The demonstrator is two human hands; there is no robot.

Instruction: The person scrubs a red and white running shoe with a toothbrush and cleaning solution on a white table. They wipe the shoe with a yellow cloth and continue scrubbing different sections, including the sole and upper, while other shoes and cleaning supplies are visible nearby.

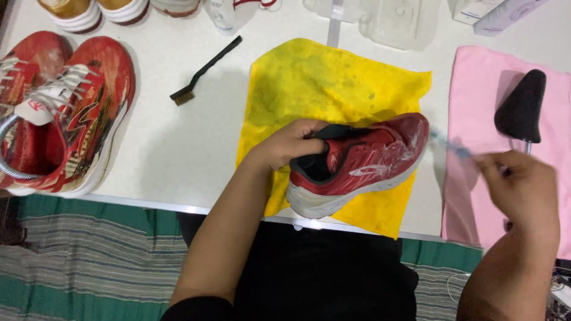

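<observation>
My left hand [291, 145] reaches in from the lower left, forearm angled up across the worktop [178, 148] edge, wrist bent slightly. Its grip is closed on the red sneaker [363, 163] at the collar, fingers curled over the black heel opening. The sneaker rests on its side edge on the yellow cloth [321, 89], toe pointing right, white sole facing me; its upper looks wet and glossy.

My right hand [523, 190] comes up from the lower right, forearm steep, knuckles toward the camera. Its grip is narrow, pinching a thin blue-handled brush [455, 148], blurred by motion, whose tip lies just beside the toe of the sneaker.

Right of the sneaker lies a pink cloth [476, 89] carrying a black shoe tree [523, 107]. To the left sit a pair of red patterned sneakers [71, 113] and a small black brush [202, 71].
</observation>
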